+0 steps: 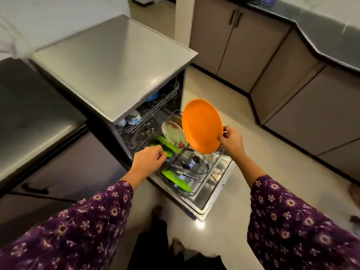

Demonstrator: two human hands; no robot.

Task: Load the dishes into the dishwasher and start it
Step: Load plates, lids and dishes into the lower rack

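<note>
Nearest, floral purple sleeves [292, 221]. Pinched at the rim by right hand [230, 142]: smooth round orange plate [201, 125], tilted over wire lower rack [216, 162]. Curled round glossy green plate [169, 154] in rack: left hand [149, 158] fingers.

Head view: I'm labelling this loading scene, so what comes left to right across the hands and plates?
In order: left hand gripping a green plate → steel plate → orange plate → right hand, which holds the orange plate.
</note>
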